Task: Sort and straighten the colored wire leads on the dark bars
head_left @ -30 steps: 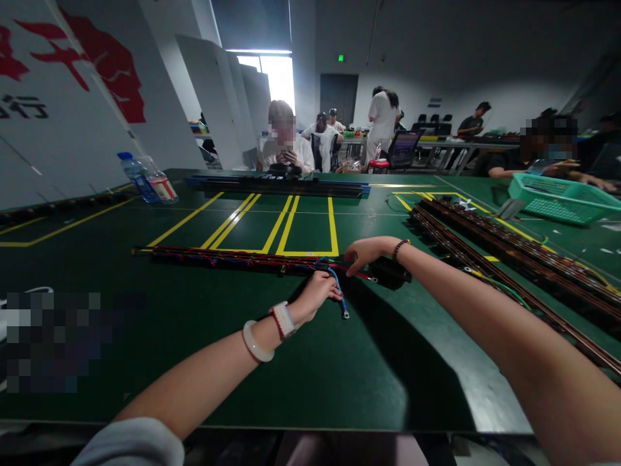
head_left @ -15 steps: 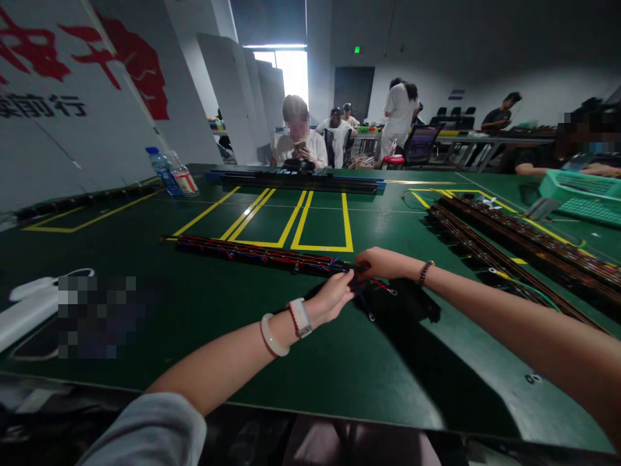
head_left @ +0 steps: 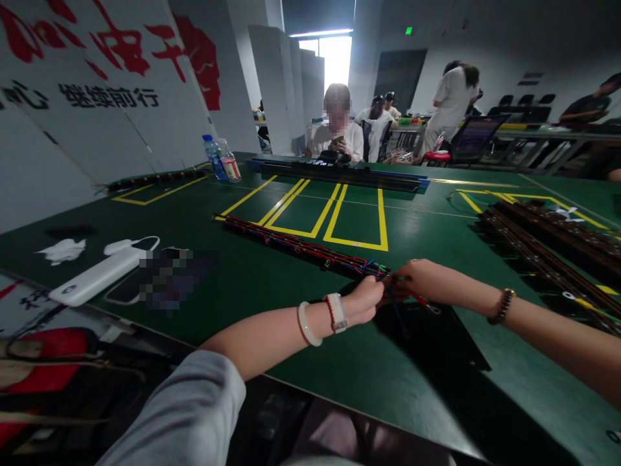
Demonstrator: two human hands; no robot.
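A long, thin black bar (head_left: 291,244) with red and blue wires along it lies slantwise on the green table. My left hand (head_left: 366,301) is closed on its near right end, thumb on top. Against that same end, the bent fingers of my right hand (head_left: 427,281) are pinched together; the exact spot they grip is partly hidden. A red lead with a ring terminal (head_left: 433,309) sticks out below my right hand, and a dark blue wire (head_left: 398,316) hangs down between the hands. Under them, a flat black piece (head_left: 460,333) lies partly in shadow.
Several dark wired bars (head_left: 548,259) lie at the right. Yellow tape outlines (head_left: 356,244) mark the table beyond the bar. Two bottles (head_left: 220,160) stand at the back left. A white power bank (head_left: 101,275) and a phone-like dark slab (head_left: 165,278) rest at left. A person (head_left: 334,133) sits opposite.
My view has swung left, so the scene sits further right and more of the table's left side shows. Both hands stay at the bar's end, the right fingers slightly shifted.
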